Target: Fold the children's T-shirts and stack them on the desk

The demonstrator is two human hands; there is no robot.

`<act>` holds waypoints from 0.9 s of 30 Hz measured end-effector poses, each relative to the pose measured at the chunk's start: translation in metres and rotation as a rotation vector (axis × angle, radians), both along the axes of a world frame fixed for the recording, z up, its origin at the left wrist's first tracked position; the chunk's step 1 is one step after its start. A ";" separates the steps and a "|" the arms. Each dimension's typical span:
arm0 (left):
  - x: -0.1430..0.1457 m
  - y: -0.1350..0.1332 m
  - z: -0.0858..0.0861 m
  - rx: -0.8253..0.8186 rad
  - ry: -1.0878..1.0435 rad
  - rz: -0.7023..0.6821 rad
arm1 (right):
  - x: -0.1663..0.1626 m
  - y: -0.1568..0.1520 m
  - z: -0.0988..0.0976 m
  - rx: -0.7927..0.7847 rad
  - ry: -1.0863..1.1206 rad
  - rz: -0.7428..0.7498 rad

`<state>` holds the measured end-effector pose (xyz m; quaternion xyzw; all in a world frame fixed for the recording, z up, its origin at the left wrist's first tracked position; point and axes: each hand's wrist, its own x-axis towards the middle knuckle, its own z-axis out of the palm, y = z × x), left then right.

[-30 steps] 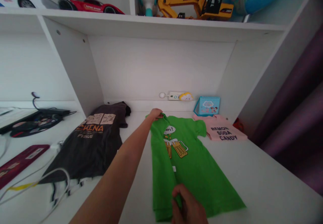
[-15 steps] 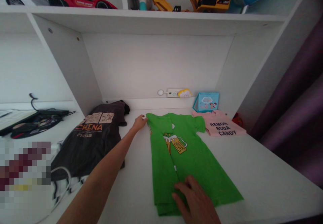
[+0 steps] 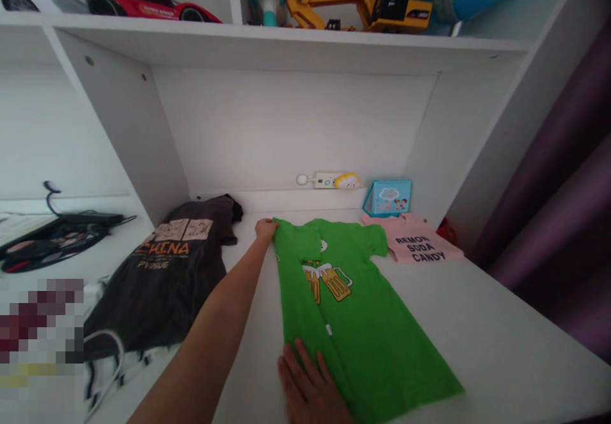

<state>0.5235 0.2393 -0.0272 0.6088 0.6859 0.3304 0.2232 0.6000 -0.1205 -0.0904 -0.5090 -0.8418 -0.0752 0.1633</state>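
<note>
We have the green T-shirt [image 3: 353, 322] lying front up on the white counter [image 3: 482, 328], collar at the far end. Our left hand [image 3: 265, 228] reaches to the shirt's far left corner, fingers curled against the folded shoulder. It seems to pinch the cloth, but it is too small for us to tell. Our right hand [image 3: 305, 389] lies flat and spread at the shirt's near left edge, palm down on the fabric and gripping nothing.

By our reading, the fold is only begun. The shirt's left side and sleeve are turned in over the chest, giving a straight edge between our two hands. The right sleeve and right side lie spread out, and the length is not doubled over.

Left of the shirt lies a dark T-shirt [image 3: 167, 271]. Just to the right of its far end is a folded pink top [image 3: 420, 246], with a small blue calendar [image 3: 389, 196] beyond that.
</note>
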 end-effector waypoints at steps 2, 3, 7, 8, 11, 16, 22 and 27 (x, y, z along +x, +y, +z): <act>-0.006 -0.001 0.003 0.029 0.048 -0.016 | -0.001 -0.001 -0.001 0.036 0.011 0.019; -0.008 -0.003 0.006 0.044 0.073 -0.032 | 0.001 -0.001 0.005 0.025 0.026 0.037; -0.008 -0.024 0.021 0.149 0.158 -0.102 | 0.015 0.003 0.048 -0.120 0.128 0.041; -0.004 -0.034 0.024 0.180 0.175 -0.133 | 0.017 0.004 0.059 -0.177 0.151 0.009; 0.010 -0.068 0.019 0.232 0.232 -0.330 | 0.011 0.007 0.077 -0.378 0.194 -0.063; 0.016 -0.108 -0.005 0.087 0.414 -0.651 | -0.016 0.000 0.085 -0.506 0.283 -0.046; 0.000 -0.110 0.001 0.042 0.474 -0.652 | 0.073 0.034 0.122 -0.404 0.380 -0.094; 0.025 -0.114 0.013 0.195 0.489 -0.696 | 0.210 0.124 0.119 -0.310 0.360 -0.890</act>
